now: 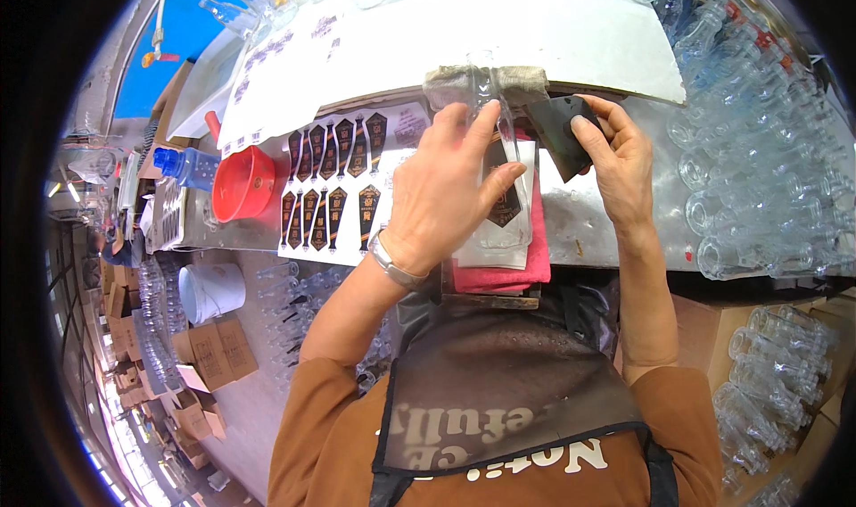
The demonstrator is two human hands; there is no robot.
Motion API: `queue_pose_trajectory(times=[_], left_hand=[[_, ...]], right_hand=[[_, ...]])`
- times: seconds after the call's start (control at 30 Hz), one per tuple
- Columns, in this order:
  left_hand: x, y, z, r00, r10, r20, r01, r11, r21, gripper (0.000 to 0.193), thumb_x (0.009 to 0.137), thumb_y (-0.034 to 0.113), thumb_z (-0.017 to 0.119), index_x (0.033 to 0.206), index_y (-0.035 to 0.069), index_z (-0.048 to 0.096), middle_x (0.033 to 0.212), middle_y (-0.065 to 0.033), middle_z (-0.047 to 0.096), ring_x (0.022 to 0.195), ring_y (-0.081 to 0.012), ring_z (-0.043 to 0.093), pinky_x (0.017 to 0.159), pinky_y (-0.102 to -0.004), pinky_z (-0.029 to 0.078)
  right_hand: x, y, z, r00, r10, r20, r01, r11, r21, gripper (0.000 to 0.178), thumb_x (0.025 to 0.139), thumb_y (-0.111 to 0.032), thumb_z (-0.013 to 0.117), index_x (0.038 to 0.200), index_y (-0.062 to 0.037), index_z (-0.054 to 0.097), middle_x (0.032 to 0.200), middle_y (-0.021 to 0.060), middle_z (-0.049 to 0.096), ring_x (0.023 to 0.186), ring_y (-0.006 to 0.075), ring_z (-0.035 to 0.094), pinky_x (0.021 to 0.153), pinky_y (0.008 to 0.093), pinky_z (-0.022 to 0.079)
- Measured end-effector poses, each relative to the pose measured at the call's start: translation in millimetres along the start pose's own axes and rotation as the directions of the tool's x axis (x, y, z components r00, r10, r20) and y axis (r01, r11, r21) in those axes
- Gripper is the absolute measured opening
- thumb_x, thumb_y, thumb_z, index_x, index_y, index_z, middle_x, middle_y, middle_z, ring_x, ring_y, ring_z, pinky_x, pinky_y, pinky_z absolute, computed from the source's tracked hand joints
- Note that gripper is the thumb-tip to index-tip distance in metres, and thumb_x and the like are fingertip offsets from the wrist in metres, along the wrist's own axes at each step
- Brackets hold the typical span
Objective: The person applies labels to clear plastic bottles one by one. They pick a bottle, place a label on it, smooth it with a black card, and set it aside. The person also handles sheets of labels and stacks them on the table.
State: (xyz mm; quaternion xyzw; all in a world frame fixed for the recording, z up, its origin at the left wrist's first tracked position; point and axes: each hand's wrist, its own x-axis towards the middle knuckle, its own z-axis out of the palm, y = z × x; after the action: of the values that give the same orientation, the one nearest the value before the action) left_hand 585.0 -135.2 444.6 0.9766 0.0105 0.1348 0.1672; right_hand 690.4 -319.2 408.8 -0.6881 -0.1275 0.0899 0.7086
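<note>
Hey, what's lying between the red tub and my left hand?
In the head view, a sheet of dark labels lies between the red tub and your left hand.

A clear labelled bottle (506,141) lies beside a tilted dark flat piece (557,134).

Clear glass bottle (485,86); black pointed label (506,206), orange-brown print. Flat squarish piece (555,132), greenish-black. Grey metal counter (615,223): bright-pink folded cloth (501,280), near edge; white label sheet (350,239), black-and-orange rows; round red plastic tub (235,179).
</note>
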Motion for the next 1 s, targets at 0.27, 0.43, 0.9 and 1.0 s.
queue_pose_trajectory(times=[0.27, 0.43, 0.9, 1.0], left_hand=[[-21.7, -2.1, 7.5, 0.999, -0.024, 0.023, 0.028, 0.985, -0.168, 0.070, 0.096, 0.043, 0.061, 0.153, 0.011, 0.036, 0.150, -0.0218, 0.041, 0.125, -0.0412, 0.055, 0.097, -0.0434, 0.051], [-23.6, -10.3, 12.5, 1.000, -0.026, 0.018, 0.030, 0.956, -0.290, 0.069, 0.095, 0.040, 0.062, 0.152, 0.009, 0.037, 0.151, -0.0233, 0.039, 0.129, -0.0397, 0.052, 0.101, -0.0419, 0.048], [-78.8, -25.0, 21.3, 0.996, 0.001, 0.089, 0.048, 0.836, -0.546, 0.113, 0.075, 0.027, 0.087, 0.158, 0.002, 0.014, 0.156, -0.0232, 0.033, 0.137, -0.0323, 0.046, 0.110, -0.0434, 0.042], [-86.9, -21.6, 32.6, 0.997, -0.054, 0.062, 0.080, 0.817, -0.571, 0.118, 0.072, 0.017, 0.088, 0.158, 0.000, 0.009, 0.155, -0.0235, 0.036, 0.138, -0.0336, 0.045, 0.111, -0.0436, 0.040]], right_hand=[[-4.4, 2.6, 16.4, 0.991, -0.108, 0.077, 0.112, 0.992, -0.060, 0.035, 0.089, -0.012, 0.069, 0.120, 0.0039, 0.063, 0.107, 0.0155, 0.072, 0.097, 0.0153, 0.067, 0.082, 0.0277, 0.054], [-1.3, 3.0, 13.7, 0.996, -0.072, 0.050, 0.078, 0.989, -0.129, 0.035, 0.088, -0.012, 0.070, 0.118, 0.0042, 0.064, 0.103, 0.0160, 0.073, 0.095, 0.0169, 0.069, 0.082, 0.0285, 0.054], [31.1, -40.8, 26.4, 0.697, -0.634, 0.334, 0.715, 0.581, -0.390, 0.023, 0.084, -0.006, 0.066, 0.107, -0.0056, 0.070, 0.096, 0.0111, 0.072, 0.087, 0.0268, 0.067, 0.077, 0.0340, 0.055], [14.5, -34.2, 41.7, 0.407, -0.707, 0.578, 0.900, 0.204, -0.385, 0.015, 0.076, -0.007, 0.066, 0.091, -0.0082, 0.068, 0.089, 0.0056, 0.068, 0.085, 0.0235, 0.063, 0.074, 0.0354, 0.052]])
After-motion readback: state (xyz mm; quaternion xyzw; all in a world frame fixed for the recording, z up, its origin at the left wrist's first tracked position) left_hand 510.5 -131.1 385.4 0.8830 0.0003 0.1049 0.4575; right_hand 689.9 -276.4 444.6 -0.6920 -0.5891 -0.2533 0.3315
